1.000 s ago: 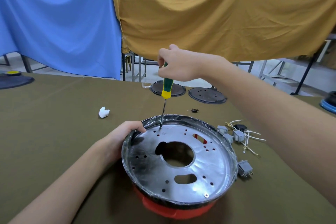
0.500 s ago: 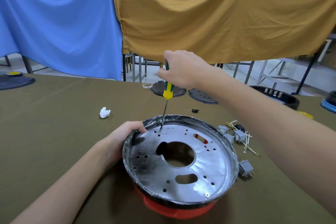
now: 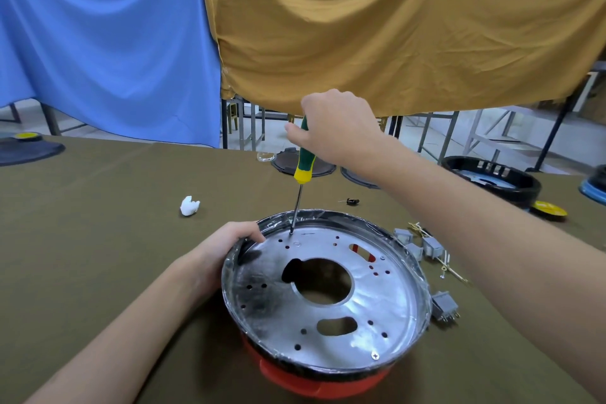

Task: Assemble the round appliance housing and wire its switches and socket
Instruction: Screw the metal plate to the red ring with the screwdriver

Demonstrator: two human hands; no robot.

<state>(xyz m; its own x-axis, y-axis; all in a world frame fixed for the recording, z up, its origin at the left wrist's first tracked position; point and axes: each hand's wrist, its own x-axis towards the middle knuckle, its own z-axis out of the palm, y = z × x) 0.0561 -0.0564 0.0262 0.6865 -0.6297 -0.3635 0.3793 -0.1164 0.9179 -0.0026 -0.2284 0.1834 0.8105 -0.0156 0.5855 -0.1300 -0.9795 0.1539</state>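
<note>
Green-yellow screwdriver (image 3: 304,157), silver plate (image 3: 377,311), red housing (image 3: 314,382).

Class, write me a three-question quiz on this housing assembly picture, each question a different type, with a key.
1. True or false: the left hand holds the screwdriver.
2. The screwdriver tip meets the metal plate at its: A) far edge B) centre hole C) near edge.
3. Fill in: the grey switches lie on the table to the housing's ____ side.

Key: 1 false, the right hand does; 2 A; 3 right.
</note>
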